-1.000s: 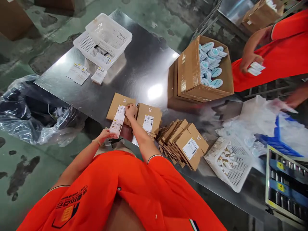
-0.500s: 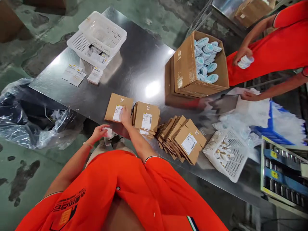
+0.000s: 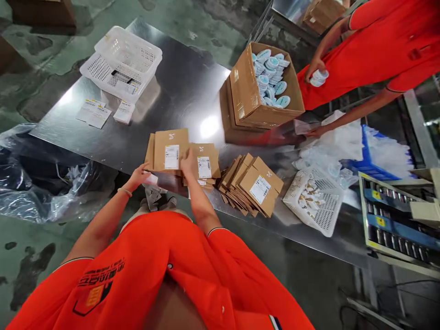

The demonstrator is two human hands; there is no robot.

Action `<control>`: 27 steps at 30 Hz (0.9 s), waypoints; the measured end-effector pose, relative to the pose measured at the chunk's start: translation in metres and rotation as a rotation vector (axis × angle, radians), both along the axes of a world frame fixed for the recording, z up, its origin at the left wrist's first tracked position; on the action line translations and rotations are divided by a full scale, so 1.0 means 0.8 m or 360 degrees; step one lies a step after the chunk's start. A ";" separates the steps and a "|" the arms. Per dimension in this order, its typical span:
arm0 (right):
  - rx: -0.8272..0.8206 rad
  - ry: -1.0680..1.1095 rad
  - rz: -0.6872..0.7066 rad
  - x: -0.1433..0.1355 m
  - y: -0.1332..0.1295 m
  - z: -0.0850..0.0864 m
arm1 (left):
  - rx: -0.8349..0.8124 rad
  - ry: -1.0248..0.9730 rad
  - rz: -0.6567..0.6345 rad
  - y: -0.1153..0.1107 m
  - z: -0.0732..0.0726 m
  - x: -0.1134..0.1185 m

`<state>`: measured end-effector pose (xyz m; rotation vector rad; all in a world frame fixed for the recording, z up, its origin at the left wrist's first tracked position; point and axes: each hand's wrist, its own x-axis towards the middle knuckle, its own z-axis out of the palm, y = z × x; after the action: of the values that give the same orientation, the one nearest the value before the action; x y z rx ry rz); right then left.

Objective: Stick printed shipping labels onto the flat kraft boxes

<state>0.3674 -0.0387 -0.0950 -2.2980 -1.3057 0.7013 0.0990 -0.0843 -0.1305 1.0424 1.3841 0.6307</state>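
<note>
My left hand [image 3: 139, 175], at the table's near edge, is closed on a small white stack of labels [image 3: 151, 179]. My right hand [image 3: 188, 163] is closed at the right edge of a flat brown cardboard mailer [image 3: 160, 146] that bears a white printed label [image 3: 172, 157]. Another mailer [image 3: 150, 153] shows beneath it on the left. Just right of my right hand sits a short pile of labelled mailers [image 3: 210, 158]. Beyond that, a larger leaning pile of mailers [image 3: 245, 181] is fanned out on the metal table.
White baskets [image 3: 144, 64] and printed cards [image 3: 94, 113] stand at far left. A carton of round packs [image 3: 247, 91] stands at the back, near a co-worker [image 3: 374, 50] holding similar packs. A basket of small pieces [image 3: 328, 215] and a blue bin [image 3: 366, 156] are at right.
A labelled mailer now overlaps the one at left, offset to the right, with my right hand at its edge. My left hand stays closed on the white labels. The view has shifted.
</note>
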 end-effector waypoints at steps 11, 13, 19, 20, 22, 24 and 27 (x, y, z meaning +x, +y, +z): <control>-0.0078 0.0758 0.0853 0.003 -0.078 0.024 | -0.0022 -0.0692 0.0153 -0.014 0.056 0.028; -0.0211 0.1194 0.0895 -0.051 -0.091 0.003 | -0.0072 -0.0762 0.0436 0.008 0.055 0.032; 0.0136 0.1370 0.0240 -0.088 -0.078 -0.005 | -0.0082 -0.0770 0.0701 0.010 0.050 0.036; 0.0157 0.1375 0.0215 -0.086 -0.071 -0.001 | -0.0017 -0.0752 0.0552 0.002 0.051 0.038; 0.0157 0.1381 0.0226 -0.082 -0.061 0.006 | 0.0100 -0.0614 0.0274 -0.014 0.052 0.040; 0.0124 0.1387 0.0276 -0.081 -0.058 0.009 | 0.0121 -0.0439 0.0175 -0.023 0.050 0.041; 0.0115 0.1337 0.0364 -0.079 -0.066 0.002 | 0.0065 -0.0325 0.0202 -0.021 0.042 0.041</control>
<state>0.3039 -0.0913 -0.0932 -1.4969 -1.1303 1.4555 0.1316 -0.1014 -0.0969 0.9007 1.2690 0.8385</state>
